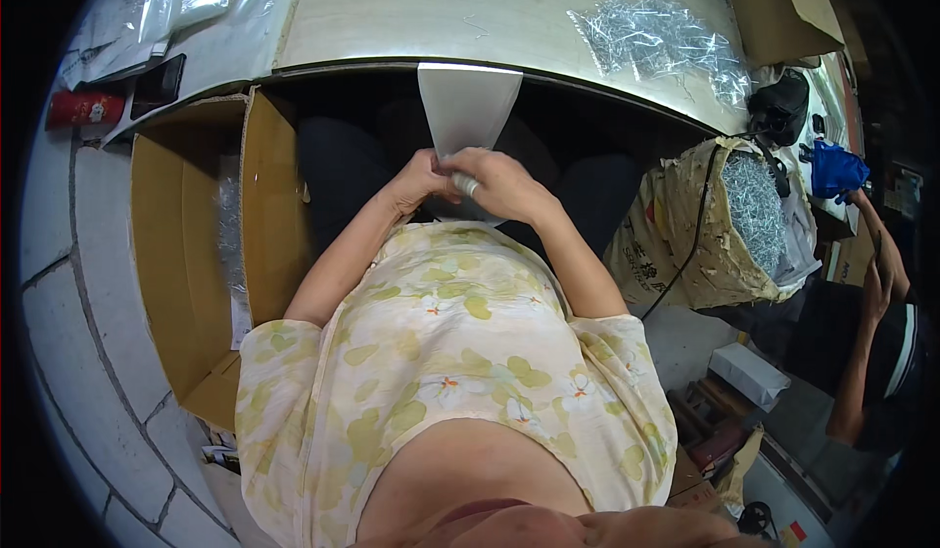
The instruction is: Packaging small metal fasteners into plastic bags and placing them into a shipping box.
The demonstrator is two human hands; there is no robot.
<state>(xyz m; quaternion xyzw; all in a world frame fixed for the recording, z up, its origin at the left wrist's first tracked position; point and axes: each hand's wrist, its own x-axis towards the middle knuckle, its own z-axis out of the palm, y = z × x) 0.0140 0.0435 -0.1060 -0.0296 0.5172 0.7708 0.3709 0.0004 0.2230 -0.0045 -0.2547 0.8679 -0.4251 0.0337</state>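
My left hand (421,180) and my right hand (501,186) meet over my lap, fingers curled in and touching. Whatever lies between the fingertips is too small or too hidden to make out. A white band (465,185) shows at a finger of my right hand; it looks like tape wrapped round it. Behind and beneath both hands, a white flat strip (470,102) runs from the table's edge down toward my lap, its lower part covered by my hands.
On the metal-topped table (392,29) lies a heap of thin silvery metal pins (658,44). An open cardboard box (191,254) stands at left, near a red can (86,109). To the right, a sack (676,220) holds more pins; beyond it a co-worker's arm (881,244) reaches toward a blue bag (835,169).
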